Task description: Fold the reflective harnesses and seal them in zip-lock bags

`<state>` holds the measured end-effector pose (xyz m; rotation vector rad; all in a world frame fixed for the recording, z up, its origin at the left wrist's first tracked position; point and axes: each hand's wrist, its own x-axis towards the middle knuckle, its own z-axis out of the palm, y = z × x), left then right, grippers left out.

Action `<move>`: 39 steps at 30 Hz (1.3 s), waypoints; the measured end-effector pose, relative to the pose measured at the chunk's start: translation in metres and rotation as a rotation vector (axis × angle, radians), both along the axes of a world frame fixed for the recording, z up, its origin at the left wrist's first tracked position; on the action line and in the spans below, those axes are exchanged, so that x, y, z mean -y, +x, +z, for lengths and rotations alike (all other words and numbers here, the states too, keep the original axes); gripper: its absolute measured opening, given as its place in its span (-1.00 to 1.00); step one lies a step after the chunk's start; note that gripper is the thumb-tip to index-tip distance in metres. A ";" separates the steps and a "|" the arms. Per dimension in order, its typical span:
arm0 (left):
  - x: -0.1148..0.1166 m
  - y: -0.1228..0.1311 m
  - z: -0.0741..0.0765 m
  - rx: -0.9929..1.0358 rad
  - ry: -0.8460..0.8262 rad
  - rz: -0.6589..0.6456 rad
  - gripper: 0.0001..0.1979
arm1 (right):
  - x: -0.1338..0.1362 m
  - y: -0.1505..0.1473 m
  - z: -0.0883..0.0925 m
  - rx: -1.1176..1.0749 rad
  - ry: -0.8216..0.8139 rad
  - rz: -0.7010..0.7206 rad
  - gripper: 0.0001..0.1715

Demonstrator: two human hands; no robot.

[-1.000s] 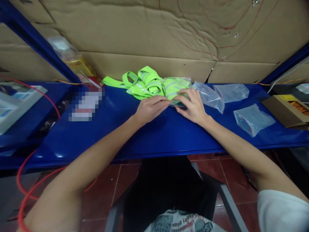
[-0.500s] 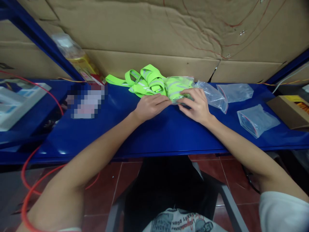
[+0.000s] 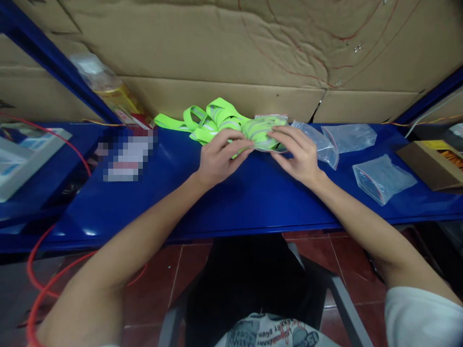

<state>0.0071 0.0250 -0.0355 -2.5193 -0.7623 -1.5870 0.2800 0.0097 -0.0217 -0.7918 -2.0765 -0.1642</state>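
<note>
A clear zip bag [image 3: 265, 130] packed with neon green reflective straps lies on the blue shelf [image 3: 231, 193], near its back edge. My left hand [image 3: 219, 156] pinches the bag's left end, fingers curled around it. My right hand [image 3: 300, 152] presses on the bag's right side with fingers bent over it. Loose green straps [image 3: 202, 120] spill out to the left of the bag, just behind my left hand.
Three empty clear zip bags [image 3: 381, 176] lie to the right. A brown cardboard box [image 3: 432, 164] sits at the far right. A plastic-wrapped yellow and red packet [image 3: 108, 91] leans at the back left. A red cable [image 3: 43, 270] hangs at the left. Cardboard [image 3: 231, 48] forms the wall behind.
Both hands have lifted slightly and shifted their hold on the bag: the left fingers now curl around its left end, and the right fingers have spread over its right side.
</note>
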 end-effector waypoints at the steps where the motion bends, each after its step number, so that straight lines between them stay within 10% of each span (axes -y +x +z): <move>1: 0.001 0.001 0.001 0.033 -0.031 -0.004 -0.59 | 0.001 0.001 0.002 -0.060 -0.015 0.013 -0.55; 4: 0.002 0.007 0.001 0.113 -0.145 -0.062 -0.29 | 0.003 0.001 0.007 -0.299 -0.068 -0.023 -0.43; 9: 0.001 0.015 -0.008 0.443 -0.509 -0.289 -0.37 | -0.004 -0.002 0.010 -0.675 -0.315 0.020 -0.16; 14: 0.005 0.015 -0.001 0.486 -0.898 -0.340 -0.27 | -0.008 -0.010 0.011 -0.901 -0.731 0.209 -0.28; 19: 0.019 0.030 0.007 0.483 -0.923 -0.424 -0.37 | 0.008 -0.027 0.012 -0.917 -1.019 0.277 -0.40; 29: 0.024 0.035 -0.007 0.643 -1.114 -0.221 -0.60 | 0.008 -0.032 -0.009 -0.809 -1.032 0.183 -0.47; 39: 0.021 0.040 -0.009 0.779 -1.212 -0.282 -0.65 | 0.009 -0.031 -0.008 -0.823 -0.948 0.175 -0.61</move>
